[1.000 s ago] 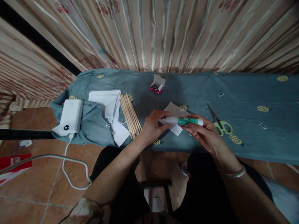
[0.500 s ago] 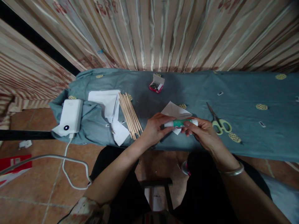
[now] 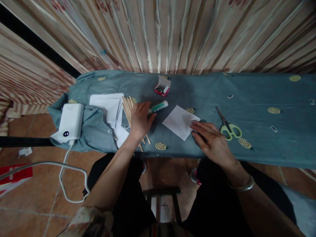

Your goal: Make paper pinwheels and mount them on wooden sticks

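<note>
A green and white glue stick lies between the thumb and fingers of my left hand, low over the cloth; its near end is hidden in the grip. Under that hand, a bunch of thin wooden sticks is partly covered. A white square of paper, creased with folds toward its middle, rests cornerwise on the cloth. My right hand touches its right corner with outstretched fingertips, the thumb apart from them. Green-handled scissors lie to the right of this hand.
A small red open box of dark metal bits stands toward the back. White paper sheets lie left of the sticks. Farther left, a white power bank with a cable sits on the blue-green cloth.
Both hands have parted. My left hand has carried the glue stick left, toward the wooden sticks. My right hand has let go of the glue stick and come down on the paper's corner.
</note>
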Action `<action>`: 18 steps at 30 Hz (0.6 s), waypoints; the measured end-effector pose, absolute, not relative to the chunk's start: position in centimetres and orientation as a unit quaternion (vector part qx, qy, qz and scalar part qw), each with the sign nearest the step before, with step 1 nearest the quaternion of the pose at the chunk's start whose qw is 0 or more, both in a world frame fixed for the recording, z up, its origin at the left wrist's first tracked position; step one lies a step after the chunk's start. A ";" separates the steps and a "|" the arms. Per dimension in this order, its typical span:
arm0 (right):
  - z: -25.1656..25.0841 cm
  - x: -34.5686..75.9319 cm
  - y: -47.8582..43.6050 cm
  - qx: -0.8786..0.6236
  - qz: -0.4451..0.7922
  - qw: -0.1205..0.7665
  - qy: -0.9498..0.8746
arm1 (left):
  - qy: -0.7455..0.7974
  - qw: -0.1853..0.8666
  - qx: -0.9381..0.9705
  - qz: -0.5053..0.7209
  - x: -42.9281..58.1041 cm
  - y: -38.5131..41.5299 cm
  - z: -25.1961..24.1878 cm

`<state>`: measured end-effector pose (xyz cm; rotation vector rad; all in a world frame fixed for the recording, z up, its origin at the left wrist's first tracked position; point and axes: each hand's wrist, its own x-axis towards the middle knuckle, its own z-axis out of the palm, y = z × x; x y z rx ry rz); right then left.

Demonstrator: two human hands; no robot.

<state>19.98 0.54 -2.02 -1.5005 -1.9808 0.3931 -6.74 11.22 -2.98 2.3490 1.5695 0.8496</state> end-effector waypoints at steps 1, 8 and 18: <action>-2.2 20.0 0.5 -0.566 0.143 0.294 -0.757 | 0.510 0.083 0.805 0.292 -6.4 10.7 -2.8; -2.6 20.3 0.2 -0.567 0.134 0.258 -0.771 | 0.306 0.161 0.922 0.175 -2.5 6.3 -2.6; -2.2 20.1 0.1 -0.566 0.128 0.270 -0.769 | 0.294 0.127 0.926 0.202 -1.8 6.1 -3.5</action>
